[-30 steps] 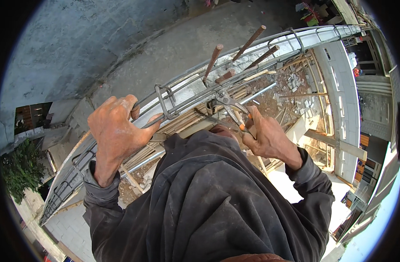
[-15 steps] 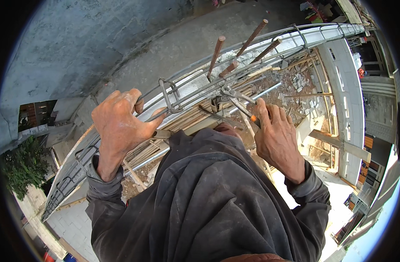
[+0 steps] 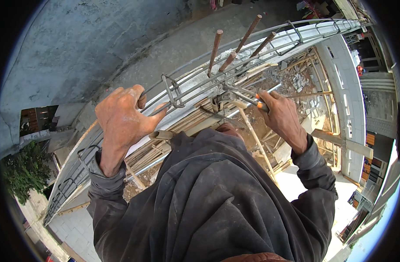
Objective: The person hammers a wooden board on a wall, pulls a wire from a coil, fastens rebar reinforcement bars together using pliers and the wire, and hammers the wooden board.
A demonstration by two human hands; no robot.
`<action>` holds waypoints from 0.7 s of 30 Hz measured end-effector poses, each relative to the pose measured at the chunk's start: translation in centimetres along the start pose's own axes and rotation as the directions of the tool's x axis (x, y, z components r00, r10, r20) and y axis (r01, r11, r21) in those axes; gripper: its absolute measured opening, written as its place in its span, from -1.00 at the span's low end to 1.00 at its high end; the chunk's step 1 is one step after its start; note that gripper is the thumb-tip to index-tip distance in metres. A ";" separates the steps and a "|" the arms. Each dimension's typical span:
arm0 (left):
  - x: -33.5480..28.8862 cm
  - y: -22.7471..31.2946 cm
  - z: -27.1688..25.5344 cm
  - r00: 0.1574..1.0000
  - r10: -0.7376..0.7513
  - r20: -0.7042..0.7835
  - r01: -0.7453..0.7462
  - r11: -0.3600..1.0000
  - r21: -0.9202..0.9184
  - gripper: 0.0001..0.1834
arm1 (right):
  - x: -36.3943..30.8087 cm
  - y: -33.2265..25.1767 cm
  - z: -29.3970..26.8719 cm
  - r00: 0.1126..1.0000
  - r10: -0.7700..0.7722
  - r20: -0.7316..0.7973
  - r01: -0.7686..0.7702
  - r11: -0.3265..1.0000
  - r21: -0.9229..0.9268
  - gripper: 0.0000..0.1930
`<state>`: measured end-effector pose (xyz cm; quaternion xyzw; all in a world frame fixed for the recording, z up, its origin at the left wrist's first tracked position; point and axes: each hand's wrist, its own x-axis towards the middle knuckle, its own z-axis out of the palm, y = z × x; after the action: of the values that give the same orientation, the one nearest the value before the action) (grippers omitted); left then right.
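Note:
My left hand (image 3: 121, 120) is closed over the long bars of a rebar cage (image 3: 193, 91), fingers at the far bar and thumb along the near one. Just right of it, a bent square stirrup (image 3: 168, 91) encircles the bars. My right hand (image 3: 283, 117) grips a pair of pincers (image 3: 243, 94) by their orange-tipped handles. Their jaws are at the near bars of the cage, close to the upright rebar stubs (image 3: 215, 52). Whether the jaws hold a tie wire is too small to tell.
A white-topped wall (image 3: 313, 40) runs beneath the cage. Beyond it rises a blue-grey wall (image 3: 86, 48). Below on my side are stacked wooden strips (image 3: 200, 124), rubble (image 3: 298, 81) and a block wall (image 3: 346, 87). A leafy plant (image 3: 25, 168) is at far left.
My right hand has shifted up and slightly right, turning the pincers so both orange handle ends show. My left hand stays on the bars. The whole view has shifted a little.

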<state>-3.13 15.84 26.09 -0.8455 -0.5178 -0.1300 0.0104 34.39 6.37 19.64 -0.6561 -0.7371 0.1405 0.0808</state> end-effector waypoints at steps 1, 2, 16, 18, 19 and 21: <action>0.1 0.0 0.1 1.000 -0.013 0.028 0.012 0.999 0.039 -0.45 | -1.3 -0.1 2.0 1.000 -0.027 0.008 0.024 0.973 0.231 -0.73; 0.3 -0.2 0.4 1.000 -0.011 0.017 0.010 0.999 0.043 -0.45 | -2.2 -1.7 2.9 0.980 0.056 0.190 -0.135 0.892 0.432 -0.72; -0.1 -0.5 0.5 1.000 0.009 0.010 -0.009 1.000 0.018 -0.45 | -4.2 -5.4 2.9 0.972 0.080 0.222 -0.225 0.595 0.771 -0.18; -0.2 -0.7 0.5 1.000 0.020 0.006 -0.020 1.000 0.013 -0.45 | -4.5 -5.5 1.7 0.994 0.107 -0.022 -0.090 0.916 0.391 -0.19; -0.2 -0.7 0.6 1.000 0.028 0.002 -0.028 1.000 0.012 -0.45 | -4.5 -5.3 1.1 0.994 0.110 -0.019 -0.094 0.916 0.391 -0.19; -0.2 -0.5 0.3 1.000 0.021 -0.009 -0.021 1.000 0.009 -0.45 | -4.3 -4.4 0.4 0.971 -0.044 -0.234 -0.014 0.970 -0.242 -0.30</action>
<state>-3.64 15.92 25.66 -0.8502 -0.5095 -0.1314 0.0178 30.65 1.62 20.97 -0.6676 -0.7386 -0.0305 0.0888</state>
